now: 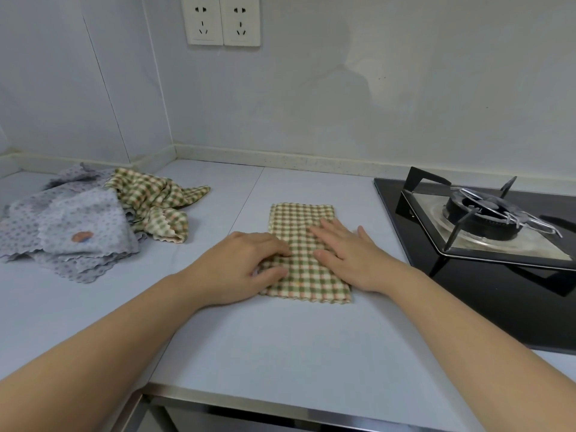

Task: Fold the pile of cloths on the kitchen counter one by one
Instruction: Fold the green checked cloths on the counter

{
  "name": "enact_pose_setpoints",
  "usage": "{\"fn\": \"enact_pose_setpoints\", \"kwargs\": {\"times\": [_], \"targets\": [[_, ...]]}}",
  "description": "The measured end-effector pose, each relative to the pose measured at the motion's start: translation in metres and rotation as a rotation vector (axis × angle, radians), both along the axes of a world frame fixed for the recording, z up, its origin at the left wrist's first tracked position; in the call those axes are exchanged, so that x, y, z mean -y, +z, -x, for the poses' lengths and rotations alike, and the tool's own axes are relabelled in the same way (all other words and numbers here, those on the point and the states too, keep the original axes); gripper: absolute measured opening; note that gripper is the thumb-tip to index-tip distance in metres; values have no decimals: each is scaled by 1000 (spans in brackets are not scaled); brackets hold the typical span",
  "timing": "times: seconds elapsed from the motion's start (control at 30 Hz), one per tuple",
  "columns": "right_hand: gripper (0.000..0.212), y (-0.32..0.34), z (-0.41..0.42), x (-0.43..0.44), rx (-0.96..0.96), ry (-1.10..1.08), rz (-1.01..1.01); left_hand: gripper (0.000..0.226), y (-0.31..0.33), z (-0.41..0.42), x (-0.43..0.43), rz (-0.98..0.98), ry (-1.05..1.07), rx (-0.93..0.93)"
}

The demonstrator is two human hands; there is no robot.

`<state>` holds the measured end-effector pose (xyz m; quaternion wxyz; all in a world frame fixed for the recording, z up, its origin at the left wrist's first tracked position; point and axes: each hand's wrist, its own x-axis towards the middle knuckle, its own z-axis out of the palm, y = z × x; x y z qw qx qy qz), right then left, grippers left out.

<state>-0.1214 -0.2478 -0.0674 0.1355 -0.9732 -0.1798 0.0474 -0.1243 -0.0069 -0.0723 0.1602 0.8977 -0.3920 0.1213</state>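
We have a green-and-cream checked cloth (300, 218) lying flat in the middle of the counter (280, 338) as a narrow rectangle, its long side running from six to twelve o'clock. It looks already folded over at least once. It will handle as light, soft and limp. It will not hold a crease unless pressed, and it will slide on the smooth counter if pushed from one side only. For the next fold we judge the near corners, at five and seven o'clock with the wavy hem, the best places to pinch, carrying them up to the far edge. Our right hand (346, 257) lies flat on the cloth's three o'clock side with straight fingers, pressing and holding nothing. Our left hand (246, 266) sits at the nine o'clock edge with bent fingers, its fingertips and thumb on the cloth. Whether it pinches the edge or only presses, we cannot tell. Out at ten o'clock the pile (93, 219) waits unfolded: another checked cloth (149, 198) crumpled against several grey spotted cloths (78, 226). At three o'clock, well apart from the cloth, stands the gas stove (486, 219) on its black glass top. At twelve o'clock, two wall sockets (223, 20) sit high on the pale wall.
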Motion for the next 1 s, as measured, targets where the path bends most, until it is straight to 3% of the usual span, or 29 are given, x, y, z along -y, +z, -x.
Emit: {"fn": "enact_pose_setpoints", "kwargs": {"times": [0.17,0.27,0.37,0.43,0.57,0.67,0.77,0.87,1.0], "targets": [[52,2,3,-1,-25,86,-103,39,4,1,-1,235,125,70],[49,4,2,-2,49,92,-176,59,1,3,3,41,74,-15],[61,2,-3,3,59,66,-138,81,-4,8,6,-190,83,-149],[65,0,-5,7,57,52,-154,78,-3,9,6,-112,64,-61],[65,-2,-7,8,109,55,-205,34,2,7,10,86,-80,-28],[66,3,-4,7,105,133,-225,8,1,10,14,243,60,-74],[68,10,8,0,101,222,-304,8,2,11,14,411,165,-188],[47,13,15,-8,128,248,-356,15,6,10,13,517,187,-259],[35,8,12,-9,13,208,-572,27,8,9,2,529,227,-201]]}}
